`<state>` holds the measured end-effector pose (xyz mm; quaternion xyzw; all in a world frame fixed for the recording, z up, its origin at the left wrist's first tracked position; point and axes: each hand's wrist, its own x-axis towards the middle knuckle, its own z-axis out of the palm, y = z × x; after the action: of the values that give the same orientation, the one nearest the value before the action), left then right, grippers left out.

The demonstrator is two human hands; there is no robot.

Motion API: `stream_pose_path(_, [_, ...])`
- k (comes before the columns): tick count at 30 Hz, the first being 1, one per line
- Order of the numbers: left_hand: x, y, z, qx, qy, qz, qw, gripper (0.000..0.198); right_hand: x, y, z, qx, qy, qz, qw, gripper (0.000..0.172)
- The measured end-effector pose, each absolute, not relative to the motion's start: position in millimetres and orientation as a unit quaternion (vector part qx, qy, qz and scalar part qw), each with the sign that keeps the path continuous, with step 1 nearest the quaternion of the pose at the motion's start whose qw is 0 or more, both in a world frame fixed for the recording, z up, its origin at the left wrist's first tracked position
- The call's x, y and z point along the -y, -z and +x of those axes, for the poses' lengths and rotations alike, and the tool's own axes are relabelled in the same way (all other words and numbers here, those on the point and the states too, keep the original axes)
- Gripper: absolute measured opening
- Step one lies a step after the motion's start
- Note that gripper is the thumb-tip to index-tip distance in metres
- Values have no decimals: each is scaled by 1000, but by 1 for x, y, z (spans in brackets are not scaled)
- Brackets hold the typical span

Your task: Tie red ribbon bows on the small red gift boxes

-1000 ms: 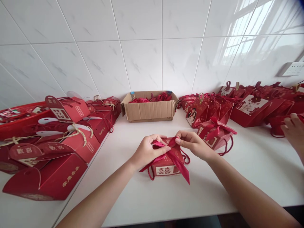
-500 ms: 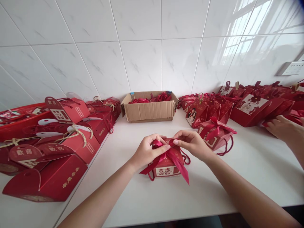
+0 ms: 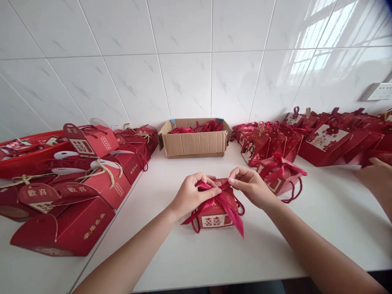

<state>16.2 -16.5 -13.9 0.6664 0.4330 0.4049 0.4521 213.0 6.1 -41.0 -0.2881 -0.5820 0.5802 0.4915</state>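
Note:
A small red gift box point(image 3: 216, 210) with a white character panel and red cord handles stands on the white table in front of me. Across its top runs a red satin ribbon point(image 3: 226, 204), gathered into a bow whose tails hang over the front. My left hand point(image 3: 196, 192) pinches the ribbon near the bow's middle between thumb and fingers. On the other side, my right hand point(image 3: 246, 183) has thumb and forefinger closed on the bow's right loop. Just right of it sits another red gift box point(image 3: 280, 173) with a tied ribbon bow.
An open cardboard carton point(image 3: 192, 143) holding red ribbons stands by the tiled wall. Red boxes point(image 3: 70, 224) with gold cords line the left, beside a red basin point(image 3: 36, 153). More red boxes point(image 3: 326, 143) crowd the right, where another person's hand point(image 3: 376, 175) reaches in.
My right hand has shifted slightly right, away from the knot, along the ribbon. My left hand keeps its pinch. The other person's hand has moved right, and the view has shifted slightly.

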Motion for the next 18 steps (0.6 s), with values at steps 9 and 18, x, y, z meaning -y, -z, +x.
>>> stream_pose_path(9, [13, 14, 14, -456, -389, 685, 413, 20, -14, 41, 217, 618, -527, -321, 487, 24])
stream_pose_path(18, [15, 17, 12, -425, -403, 710, 392, 22, -8, 42, 221, 757, -421, -270, 420, 52])
